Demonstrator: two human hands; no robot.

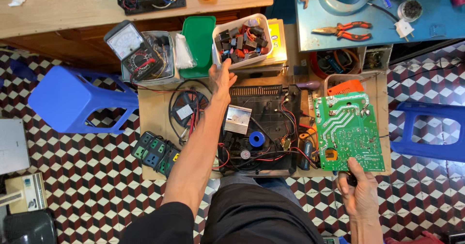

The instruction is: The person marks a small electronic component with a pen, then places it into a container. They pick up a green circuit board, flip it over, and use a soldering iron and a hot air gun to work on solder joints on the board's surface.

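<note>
My left hand [222,77] stretches forward with fingers apart and touches the near rim of a white tub [216,34] filled with small black and red parts. It holds nothing. My right hand [359,191] grips the bottom edge of a green circuit board [349,131], solder side up, held to the right of an opened black appliance base [261,127] with red and black wires, a blue ring and a small white block inside. The base rests on a low brown board [152,113] in front of my knees.
An analog multimeter [131,47] lies on a clear box, beside a green lid [199,43]. A black fan [186,109] and a green-socket power strip [156,153] sit left. Blue plastic stools [72,98] [431,130] flank the board. Red-handled pliers [345,30] lie on a blue table.
</note>
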